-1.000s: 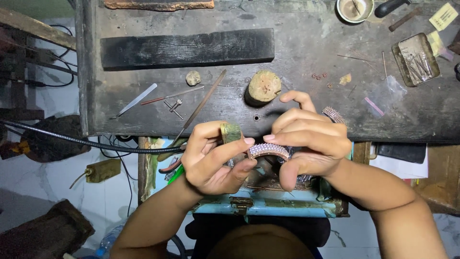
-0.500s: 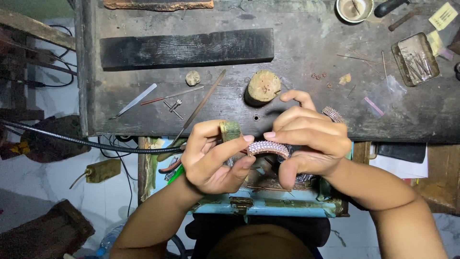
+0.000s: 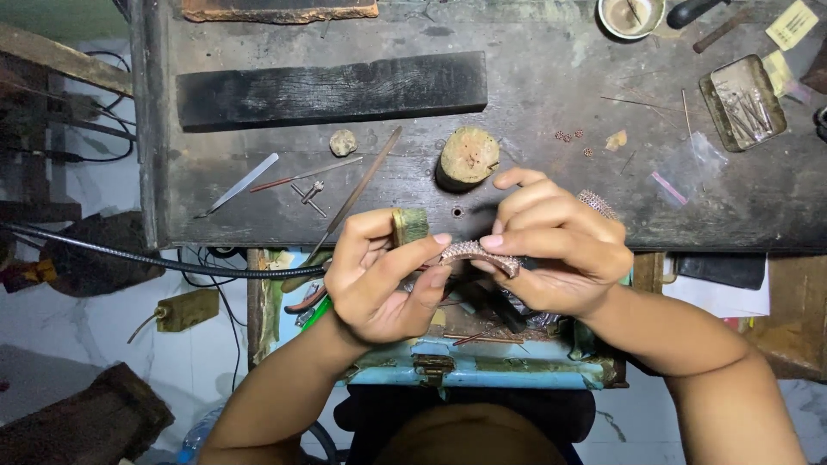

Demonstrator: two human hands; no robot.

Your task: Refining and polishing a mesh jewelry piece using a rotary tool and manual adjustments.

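bracelet | both hands pinch | dark scarred workbench

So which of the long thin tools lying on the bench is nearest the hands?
The long dark rod, slanting down towards the left hand; the flat silver blade and thin reddish pin lie farther left.

I take the wooden stump on the workbench as my landmark. The long slab lies behind it to the left, the small stone left of it, the tin tray well off right, and the open drawer in front, below the bench edge.
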